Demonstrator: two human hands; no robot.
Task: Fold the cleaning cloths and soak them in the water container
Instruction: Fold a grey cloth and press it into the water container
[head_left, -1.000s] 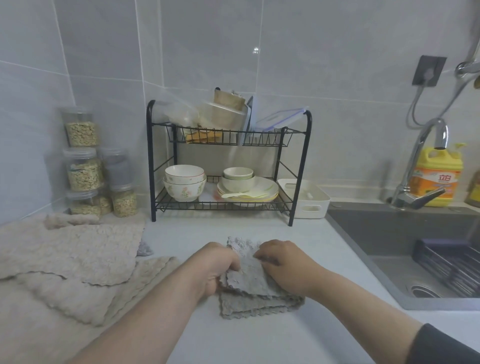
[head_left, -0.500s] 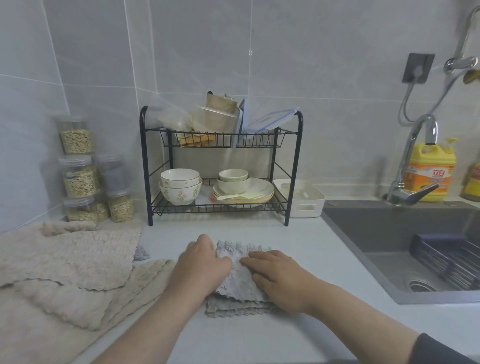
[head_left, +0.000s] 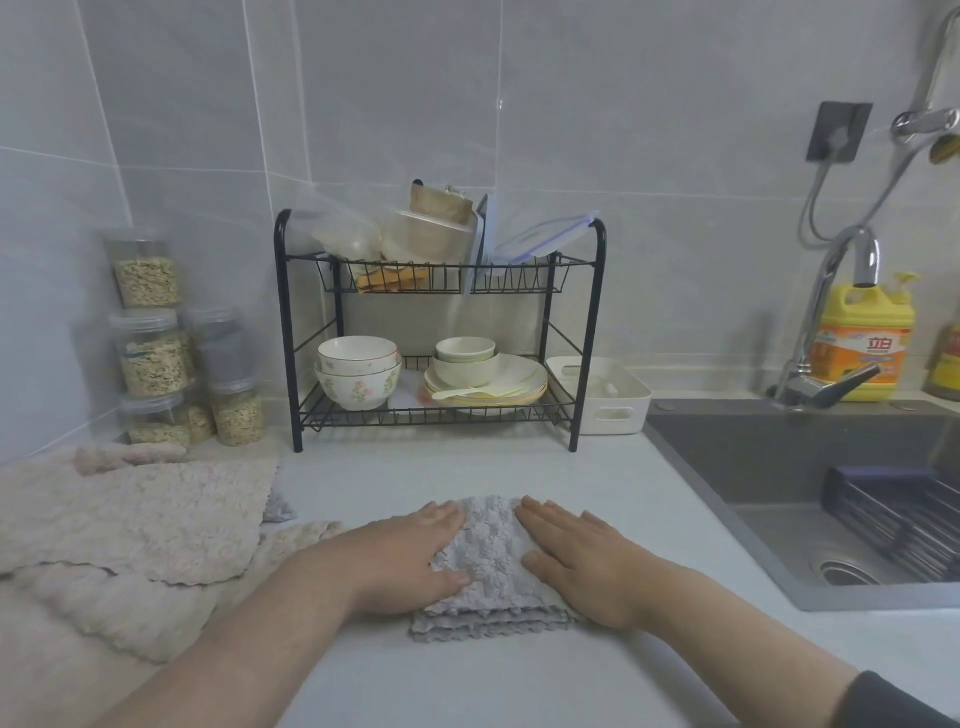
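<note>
Half a second ago the fingers were curled into the grey cleaning cloth (head_left: 485, 558), tucking its top layer over; now both hands lie flat and spread on it, gripping nothing, the left hand (head_left: 410, 558) pressing its nine o'clock side and the right hand (head_left: 582, 564) its three o'clock side. That suggests the fold is finished and is being smoothed down, so this cloth looks ready to be lifted and soaked. It sits on the pale desk (head_left: 467, 675) at six o'clock in the view, a compact nubbly square of fluffy microfibre, with the scalloped edges of stacked layers showing at its near side. The white plastic container (head_left: 605, 400), a rounded rectangular tub with a slot handle, stands at one o'clock from the cloth, just beside the black wire dish rack (head_left: 441, 332); whether it holds water cannot be told from here. At nine o'clock, several beige cloths (head_left: 135, 519) lie open and overlapping, the same plush weave with wavy hems, and they appear not yet folded, so most of the job seems to remain. A small grey corner (head_left: 278, 506) peeks out from under them. The dark steel sink (head_left: 779, 467) lies at three o'clock.
</note>
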